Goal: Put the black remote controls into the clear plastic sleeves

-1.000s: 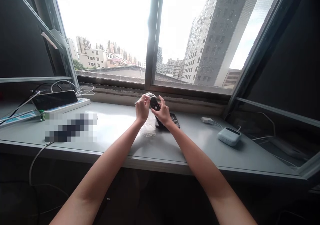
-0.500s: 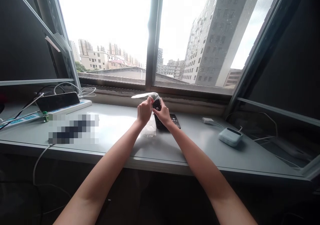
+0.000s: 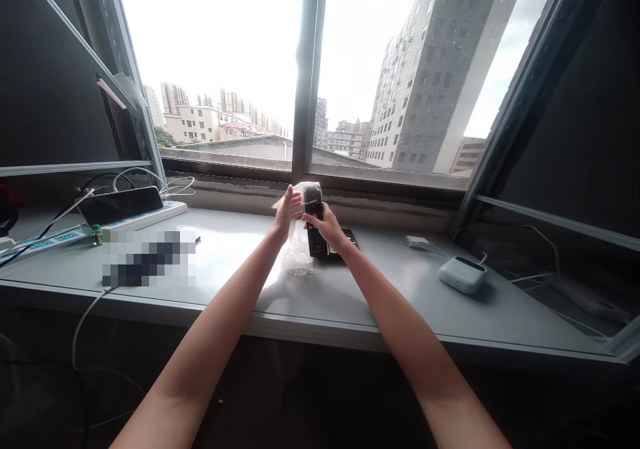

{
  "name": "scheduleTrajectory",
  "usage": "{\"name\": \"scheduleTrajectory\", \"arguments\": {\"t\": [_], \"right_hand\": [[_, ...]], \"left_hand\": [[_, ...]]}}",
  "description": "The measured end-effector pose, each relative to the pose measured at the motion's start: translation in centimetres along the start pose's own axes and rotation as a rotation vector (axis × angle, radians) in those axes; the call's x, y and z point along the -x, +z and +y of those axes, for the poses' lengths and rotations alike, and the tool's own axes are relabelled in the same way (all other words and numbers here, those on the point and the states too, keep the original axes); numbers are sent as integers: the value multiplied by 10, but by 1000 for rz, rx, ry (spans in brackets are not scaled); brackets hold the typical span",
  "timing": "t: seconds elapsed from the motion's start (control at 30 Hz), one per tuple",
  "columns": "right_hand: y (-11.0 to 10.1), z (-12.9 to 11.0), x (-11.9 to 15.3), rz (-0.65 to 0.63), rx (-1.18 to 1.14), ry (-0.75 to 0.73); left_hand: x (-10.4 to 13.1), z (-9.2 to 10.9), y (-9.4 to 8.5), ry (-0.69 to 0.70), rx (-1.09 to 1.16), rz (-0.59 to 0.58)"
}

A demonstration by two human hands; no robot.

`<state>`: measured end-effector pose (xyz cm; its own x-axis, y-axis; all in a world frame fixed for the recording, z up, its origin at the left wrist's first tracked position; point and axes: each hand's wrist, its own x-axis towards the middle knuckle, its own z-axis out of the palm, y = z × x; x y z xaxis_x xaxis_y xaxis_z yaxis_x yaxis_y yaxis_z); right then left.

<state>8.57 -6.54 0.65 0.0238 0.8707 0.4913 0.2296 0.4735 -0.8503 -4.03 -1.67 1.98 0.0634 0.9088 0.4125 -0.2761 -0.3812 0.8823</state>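
My right hand (image 3: 329, 226) is closed around a slim black remote control (image 3: 315, 210), held tilted up above the desk. A clear plastic sleeve (image 3: 302, 189) covers its upper end and sticks out to the left. My left hand (image 3: 285, 216) is beside the sleeve with its fingers stretched out and apart; whether they touch the plastic I cannot tell. Beneath the hands, a crumpled clear plastic bag (image 3: 298, 261) lies on the desk. Next to it is a black device with rows of buttons (image 3: 351, 237), partly hidden by my right hand.
A pale blue rounded device (image 3: 463, 274) and a white charger plug (image 3: 416, 241) lie on the right of the grey desk (image 3: 320, 302). At left are a power strip (image 3: 65, 237), a dark phone-like slab (image 3: 125, 206), a small green bottle (image 3: 97, 236), cables and a blurred-out item.
My left hand has gone from a closed grip at the plastic to open fingers. The remote now stands more upright in my right hand, with more of it showing.
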Motion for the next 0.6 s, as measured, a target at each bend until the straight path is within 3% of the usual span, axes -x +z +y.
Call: {"name": "scheduleTrajectory", "arguments": {"t": [0.1, 0.2, 0.37, 0.6], "right_hand": [[3, -4, 5, -172, -120, 37], [5, -6, 8, -251, -183, 80], [5, -5, 9, -264, -213, 134], [8, -4, 9, -271, -337, 158]], "left_hand": [[0, 6, -3, -31, 113, -188], [5, 11, -2, -32, 187, -274], [7, 8, 0, 6, 286, -300], [8, 9, -2, -68, 400, -254]]}}
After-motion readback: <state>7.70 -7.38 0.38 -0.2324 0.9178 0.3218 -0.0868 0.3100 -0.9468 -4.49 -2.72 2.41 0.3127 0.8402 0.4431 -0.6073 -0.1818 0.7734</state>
